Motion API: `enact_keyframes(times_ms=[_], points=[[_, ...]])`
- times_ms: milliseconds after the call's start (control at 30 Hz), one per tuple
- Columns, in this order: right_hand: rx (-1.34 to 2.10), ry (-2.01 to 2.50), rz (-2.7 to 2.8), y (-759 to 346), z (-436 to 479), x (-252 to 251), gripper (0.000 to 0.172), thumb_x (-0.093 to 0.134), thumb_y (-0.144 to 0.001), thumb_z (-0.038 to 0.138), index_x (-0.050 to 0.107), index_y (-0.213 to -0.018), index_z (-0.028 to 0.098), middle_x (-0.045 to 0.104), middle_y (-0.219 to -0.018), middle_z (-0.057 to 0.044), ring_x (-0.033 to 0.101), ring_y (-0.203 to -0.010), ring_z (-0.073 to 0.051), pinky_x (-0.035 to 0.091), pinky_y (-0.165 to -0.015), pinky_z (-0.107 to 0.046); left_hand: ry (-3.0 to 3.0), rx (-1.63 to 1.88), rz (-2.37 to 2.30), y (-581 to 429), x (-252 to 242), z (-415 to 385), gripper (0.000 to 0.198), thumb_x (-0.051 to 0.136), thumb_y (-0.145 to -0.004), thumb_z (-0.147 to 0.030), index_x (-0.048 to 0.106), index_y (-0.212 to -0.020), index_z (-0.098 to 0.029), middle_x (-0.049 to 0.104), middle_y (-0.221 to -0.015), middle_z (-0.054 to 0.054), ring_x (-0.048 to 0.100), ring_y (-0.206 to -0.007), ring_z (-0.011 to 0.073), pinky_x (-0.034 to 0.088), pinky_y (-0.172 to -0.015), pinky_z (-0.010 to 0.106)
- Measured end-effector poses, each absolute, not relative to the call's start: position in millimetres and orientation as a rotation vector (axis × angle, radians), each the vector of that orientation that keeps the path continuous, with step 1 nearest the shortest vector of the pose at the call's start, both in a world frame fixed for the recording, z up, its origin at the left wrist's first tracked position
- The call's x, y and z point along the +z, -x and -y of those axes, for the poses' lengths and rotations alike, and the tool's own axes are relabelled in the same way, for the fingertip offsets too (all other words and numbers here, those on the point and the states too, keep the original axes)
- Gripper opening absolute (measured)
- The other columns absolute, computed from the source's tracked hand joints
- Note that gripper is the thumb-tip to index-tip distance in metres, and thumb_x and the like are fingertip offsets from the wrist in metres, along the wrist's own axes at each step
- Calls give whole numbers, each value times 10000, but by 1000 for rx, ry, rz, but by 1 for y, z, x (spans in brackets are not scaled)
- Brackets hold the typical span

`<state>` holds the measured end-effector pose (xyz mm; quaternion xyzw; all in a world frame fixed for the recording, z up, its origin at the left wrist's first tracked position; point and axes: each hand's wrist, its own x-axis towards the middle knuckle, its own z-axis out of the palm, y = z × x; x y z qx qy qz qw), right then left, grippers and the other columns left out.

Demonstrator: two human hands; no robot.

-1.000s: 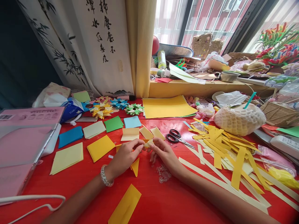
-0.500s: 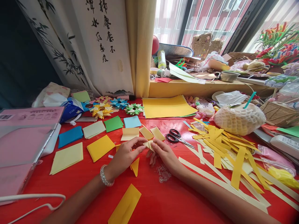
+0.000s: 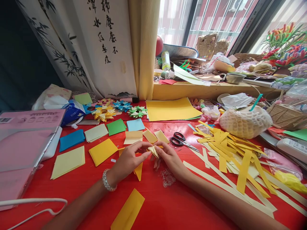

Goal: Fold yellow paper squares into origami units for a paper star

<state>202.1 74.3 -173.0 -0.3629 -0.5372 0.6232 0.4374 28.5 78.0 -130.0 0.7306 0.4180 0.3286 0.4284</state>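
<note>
Here, fingers nearly closed, the left hand (image 3: pixel 129 159) and right hand (image 3: pixel 170 159) pinch a folded cream paper (image 3: pixel 153 152) between them, over the red counter (image 3: pixel 177 201), near the black-handled scissors (image 3: pixel 179 139).

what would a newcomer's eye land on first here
Probably the bright red tabletop, with a loose heap of yellow and cream paper strips spread across its right side. Near the middle, the left hand and right hand hold a small folded cream paper between their fingertips. Colourful folded-paper stars sit at the back, left of the large yellow sheet.
</note>
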Motion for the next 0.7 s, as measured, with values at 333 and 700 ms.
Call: enact_keyframes(times_ms=[333,700], points=[[1577,833,1385,-201,-69,-167,290,455,-904,451,456,-1058,205,556,-637,14,557,-514,-137,437,-482,-215,-1753,864,-1163,-29,-132,-80,206,477,-846,-328,619,-895,-188,638,-872,10,575,-838,172,433,-724,236],[1416,931,1384,-202,-72,-174,279,484,-899,418,452,-776,170,535,-558,25,522,-467,-118,406,-474,-203,-1735,746,-1184,-29,-135,-80,259,445,-862,-380,616,-839,-187,622,-793,4,555,-778,169,403,-712,241]])
